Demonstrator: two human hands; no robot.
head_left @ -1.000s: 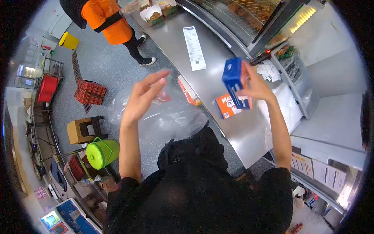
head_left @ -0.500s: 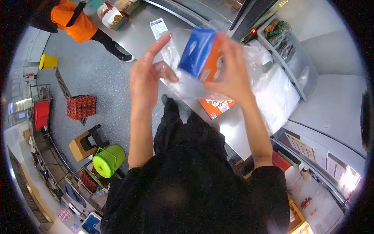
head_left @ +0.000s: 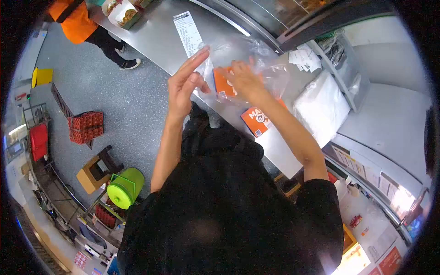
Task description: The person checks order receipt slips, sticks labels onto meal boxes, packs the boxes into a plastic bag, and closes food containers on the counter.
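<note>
A clear plastic bag (head_left: 273, 75) spreads over the steel counter, with an orange and blue box (head_left: 223, 85) in it. My left hand (head_left: 185, 87) is at the bag's left edge, the plastic caught at its fingers, thumb and forefinger partly stretched. Over the box lies my right hand (head_left: 245, 81), its fingers bent onto the top and side; the fingertips are partly blurred behind plastic. A second orange box (head_left: 256, 120) rests on the counter near its front edge, below my right hand and partly beside my forearm.
A long receipt (head_left: 188, 34) lies beyond my left hand. Open food boxes (head_left: 123, 14) stand at the counter's far left, by a person in orange (head_left: 78, 23). White bags (head_left: 323, 107) and a grey bin (head_left: 343, 68) are at right. A green bucket (head_left: 124, 189) is on the left.
The blue and orange box has gone down into the bag at the counter with my right hand. My left hand and the bag have moved from above the floor toward the counter.
</note>
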